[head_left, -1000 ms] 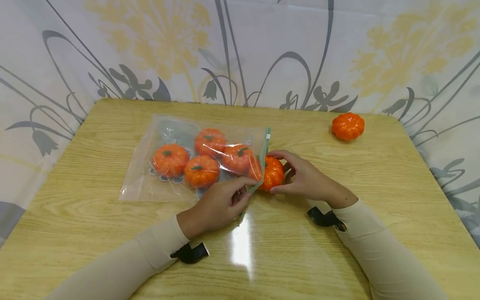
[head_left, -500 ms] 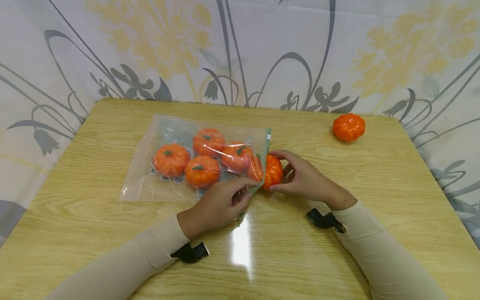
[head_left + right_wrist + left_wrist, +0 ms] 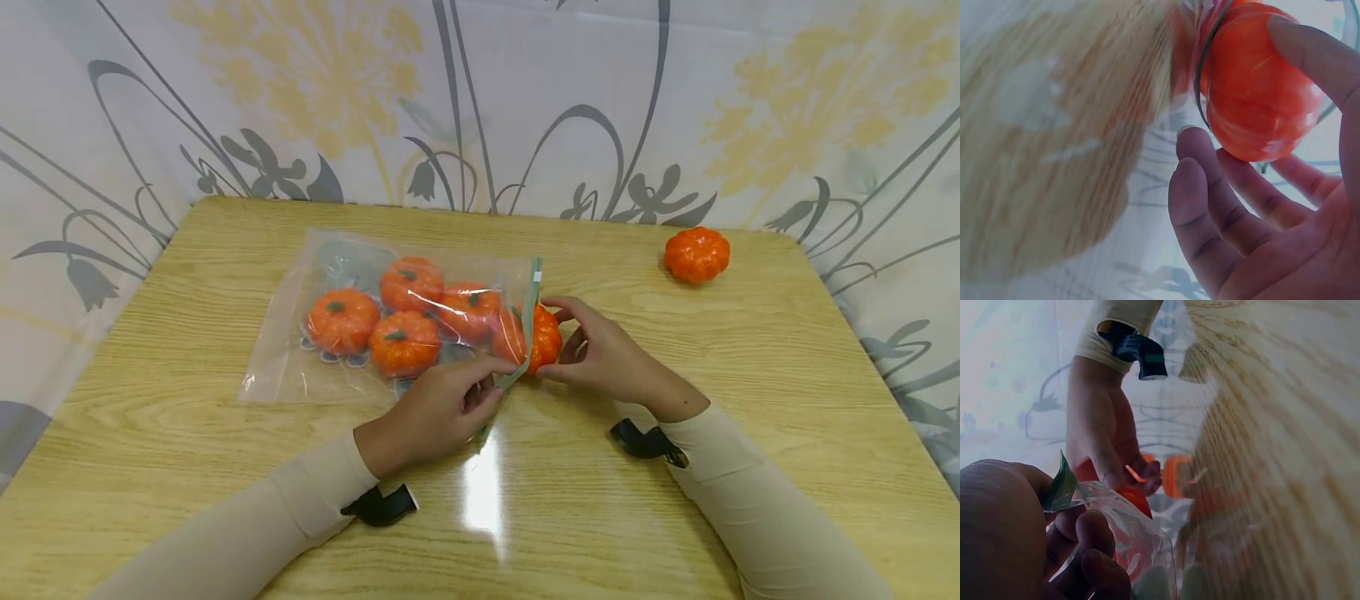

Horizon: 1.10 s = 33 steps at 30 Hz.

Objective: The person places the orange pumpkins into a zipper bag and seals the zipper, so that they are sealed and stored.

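A clear zip bag (image 3: 273, 367) with a green zip strip (image 3: 533, 296) lies on the table, its mouth facing right. Several orange toy pumpkins (image 3: 342, 323) with green stems are inside it. At the mouth's near side, my left hand (image 3: 438, 412) pinches the strip between thumb and fingers; the left wrist view shows the green edge (image 3: 1060, 490) held there. My right hand (image 3: 615, 362) grips another pumpkin (image 3: 549, 337) from the right, and that pumpkin is partly inside the mouth. In the right wrist view, the thumb and fingers curve round this glossy pumpkin (image 3: 1260, 94).
One more orange pumpkin (image 3: 697, 255) sits by itself near the table's back right edge. The wooden table (image 3: 187, 467) meets a flower-patterned cloth (image 3: 487, 100) at its back. Black wrist cameras (image 3: 380, 506) hang below both sleeves.
My right hand has pushed its pumpkin left, further into the bag's mouth. Two pumpkins inside have shifted slightly left and back. My left hand has stayed in place on the strip.
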{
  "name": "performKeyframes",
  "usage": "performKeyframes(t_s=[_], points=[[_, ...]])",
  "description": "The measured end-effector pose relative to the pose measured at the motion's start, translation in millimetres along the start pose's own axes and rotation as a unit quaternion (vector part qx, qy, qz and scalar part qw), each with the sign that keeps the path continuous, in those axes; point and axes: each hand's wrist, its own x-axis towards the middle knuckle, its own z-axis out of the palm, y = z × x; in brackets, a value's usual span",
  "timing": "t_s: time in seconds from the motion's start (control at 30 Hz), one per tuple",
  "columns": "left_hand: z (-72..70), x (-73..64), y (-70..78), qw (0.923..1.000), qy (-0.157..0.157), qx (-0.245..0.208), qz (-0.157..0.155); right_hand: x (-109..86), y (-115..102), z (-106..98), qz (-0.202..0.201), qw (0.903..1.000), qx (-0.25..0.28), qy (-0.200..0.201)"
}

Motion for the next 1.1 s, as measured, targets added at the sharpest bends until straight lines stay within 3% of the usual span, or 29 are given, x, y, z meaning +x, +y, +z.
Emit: performKeyframes(t_s=[0.63, 1.1], points=[[0.2, -0.7, 0.7, 1.0, -0.006, 0.0, -0.003, 0.7, 1.8, 3.4, -0.004, 0.9994, -0.03, 0.017], [0.4, 0.6, 0.5, 0.9999, -0.016, -0.001, -0.002, -0.4, 0.7, 5.1, -0.001, 0.9996, 0.004, 0.03]])
